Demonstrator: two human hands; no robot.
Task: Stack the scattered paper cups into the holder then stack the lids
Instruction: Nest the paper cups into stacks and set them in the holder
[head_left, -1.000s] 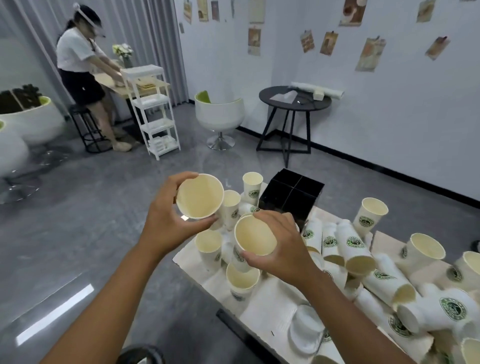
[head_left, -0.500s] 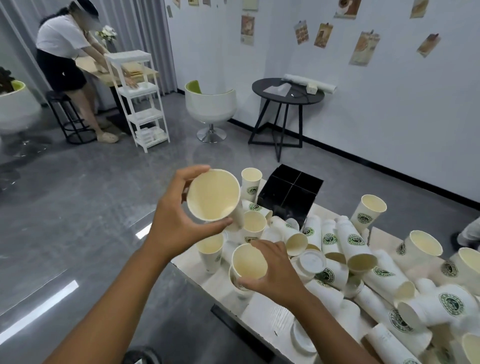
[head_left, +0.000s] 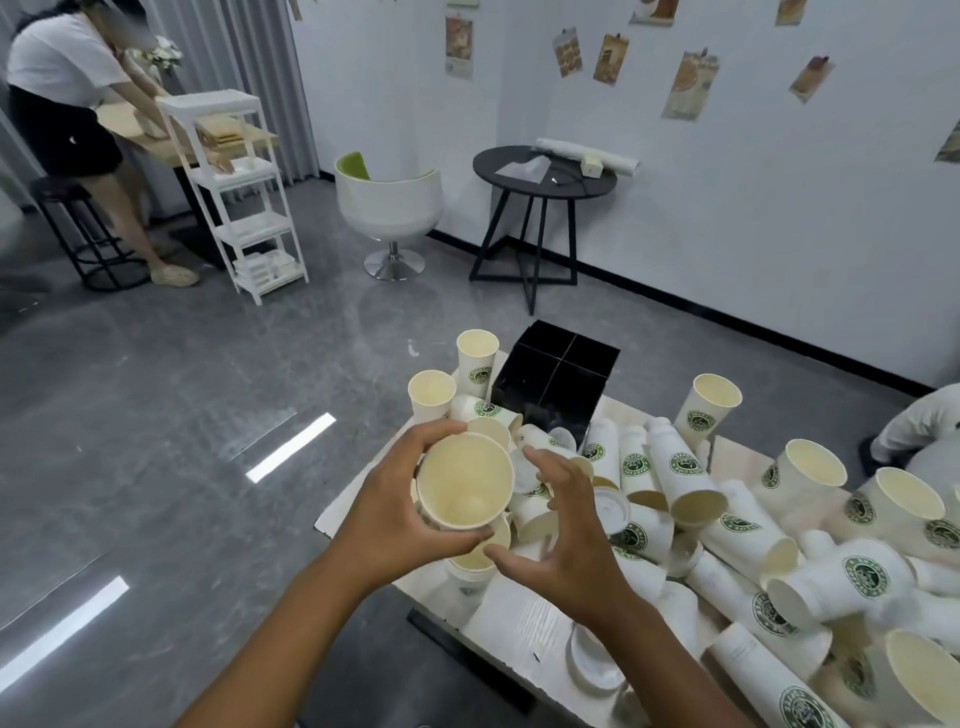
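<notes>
Your right hand (head_left: 558, 525) has let go — fingers spread, empty — and its cup now nests in the smooth paper cup (head_left: 464, 480) your left hand (head_left: 397, 512) grips above the table (head_left: 524, 623).

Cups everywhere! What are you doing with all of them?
A person is tidying paper cups. The left hand grips a cup above the table; the right hand is open beside it, holding nothing. Many cups lie scattered, and the black holder looks empty. A lid lies near the table's edge.
</notes>
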